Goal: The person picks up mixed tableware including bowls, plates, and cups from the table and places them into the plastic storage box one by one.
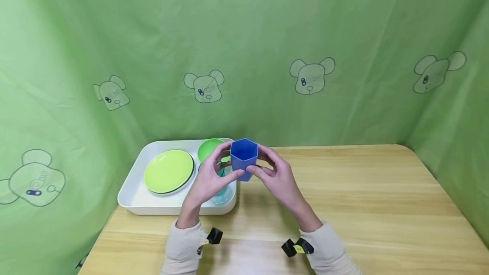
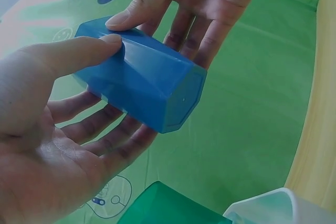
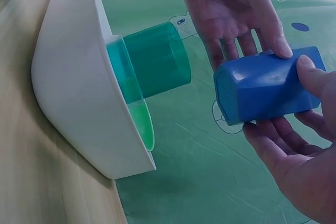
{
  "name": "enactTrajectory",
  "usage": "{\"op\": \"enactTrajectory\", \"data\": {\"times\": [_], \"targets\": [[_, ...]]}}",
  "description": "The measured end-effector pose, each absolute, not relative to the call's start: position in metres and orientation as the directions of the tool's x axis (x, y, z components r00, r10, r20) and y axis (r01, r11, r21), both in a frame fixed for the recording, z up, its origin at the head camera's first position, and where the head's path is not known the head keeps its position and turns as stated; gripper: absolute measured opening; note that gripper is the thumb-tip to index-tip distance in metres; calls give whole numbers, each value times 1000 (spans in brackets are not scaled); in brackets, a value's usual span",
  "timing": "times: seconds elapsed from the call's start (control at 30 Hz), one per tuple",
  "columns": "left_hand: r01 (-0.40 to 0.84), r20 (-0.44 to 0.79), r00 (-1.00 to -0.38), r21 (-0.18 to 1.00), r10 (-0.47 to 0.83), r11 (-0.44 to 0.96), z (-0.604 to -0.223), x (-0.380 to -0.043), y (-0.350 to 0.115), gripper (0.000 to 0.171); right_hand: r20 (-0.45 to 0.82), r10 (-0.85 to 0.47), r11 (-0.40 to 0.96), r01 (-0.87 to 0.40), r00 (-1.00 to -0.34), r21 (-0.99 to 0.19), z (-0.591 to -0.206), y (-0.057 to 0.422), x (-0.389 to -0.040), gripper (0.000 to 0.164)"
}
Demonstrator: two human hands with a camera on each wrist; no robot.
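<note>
Both hands hold a blue six-sided cup (image 1: 244, 156) upright above the table, its open rim facing up in the head view. My left hand (image 1: 211, 176) grips its left side, thumb on the near face and fingers behind. On the opposite side, my right hand (image 1: 278, 178) pinches it the same way. The two thumbs lie close together on the cup (image 2: 142, 72) in the left wrist view. The flat base of the cup (image 3: 227, 95) shows in the right wrist view. Partly hidden behind my left hand are a green bowl (image 1: 209, 147) and clear teal cups (image 1: 221, 196).
A white tray (image 1: 133, 194) stands at the table's back left. It bears a stack of plates with a lime-green plate (image 1: 169, 171) on top. A green cup (image 3: 157, 59) rises above the tray's rim. The wooden table (image 1: 363, 198) extends to the right, and a green curtain (image 1: 252, 33) hangs behind it.
</note>
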State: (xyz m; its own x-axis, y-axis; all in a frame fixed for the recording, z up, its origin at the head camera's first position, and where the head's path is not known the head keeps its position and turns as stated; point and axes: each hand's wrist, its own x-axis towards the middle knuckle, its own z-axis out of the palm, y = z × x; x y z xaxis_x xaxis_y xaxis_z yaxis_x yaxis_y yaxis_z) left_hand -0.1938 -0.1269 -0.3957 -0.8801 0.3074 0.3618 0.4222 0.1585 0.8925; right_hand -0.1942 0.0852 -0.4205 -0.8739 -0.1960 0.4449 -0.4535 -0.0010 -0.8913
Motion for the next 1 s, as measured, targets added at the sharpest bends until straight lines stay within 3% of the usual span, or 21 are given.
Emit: {"op": "enactTrajectory", "data": {"times": [0.4, 1.0], "targets": [[442, 406, -887, 884, 221, 152, -388, -193, -155, 70, 467, -202, -26, -472, -861, -881, -411, 101, -196, 61], [348, 307, -931, 907, 195, 235, -393, -198, -199, 73, 465, -94, 47, -471, -880, -881, -410, 144, -209, 62]]}}
